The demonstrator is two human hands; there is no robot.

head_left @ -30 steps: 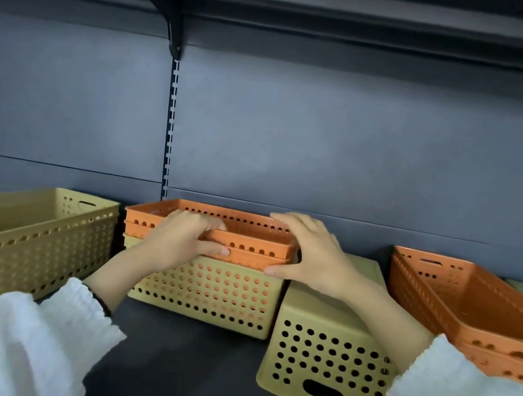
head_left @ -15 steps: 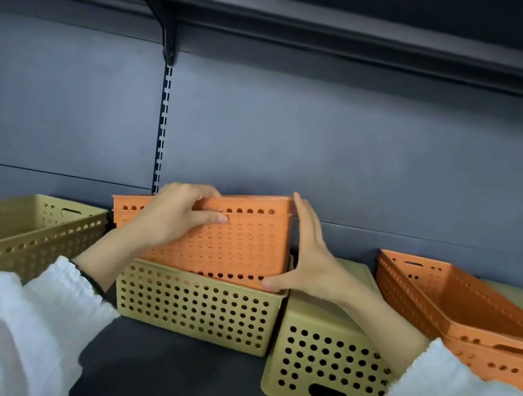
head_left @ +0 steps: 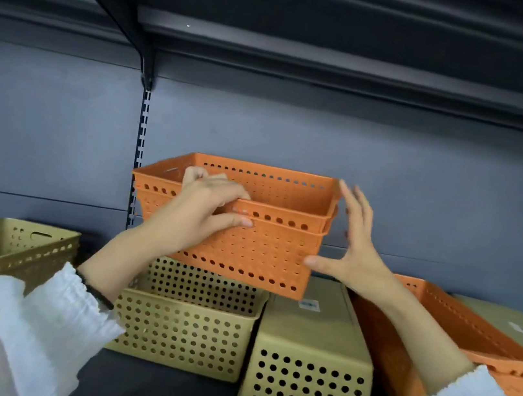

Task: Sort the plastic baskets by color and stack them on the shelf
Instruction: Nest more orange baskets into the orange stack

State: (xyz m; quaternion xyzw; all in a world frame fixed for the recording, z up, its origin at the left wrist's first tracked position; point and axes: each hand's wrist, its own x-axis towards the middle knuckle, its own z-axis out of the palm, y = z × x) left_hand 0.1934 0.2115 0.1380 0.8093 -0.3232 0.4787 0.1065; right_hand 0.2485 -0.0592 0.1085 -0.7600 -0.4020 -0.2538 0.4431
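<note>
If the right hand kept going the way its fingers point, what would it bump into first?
The right hand is open, fingers pointing up and slightly back beside the lifted orange baskets. Nothing lies directly above them until the upper shelf; depth is unclear, so the grey back wall might come first.

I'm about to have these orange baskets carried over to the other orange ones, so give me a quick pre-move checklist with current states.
1. Left hand grips the front rim of the lifted orange baskets: ok.
2. Right hand holding the load: not ok, open with fingers spread beside the end wall.
3. Load clear of the yellow basket below: ok.
4. Two lifted baskets nested evenly: ok.
5. Orange stack on the right has an open top: ok.
6. Overturned yellow basket lies between, low enough to pass over: ok.
</note>
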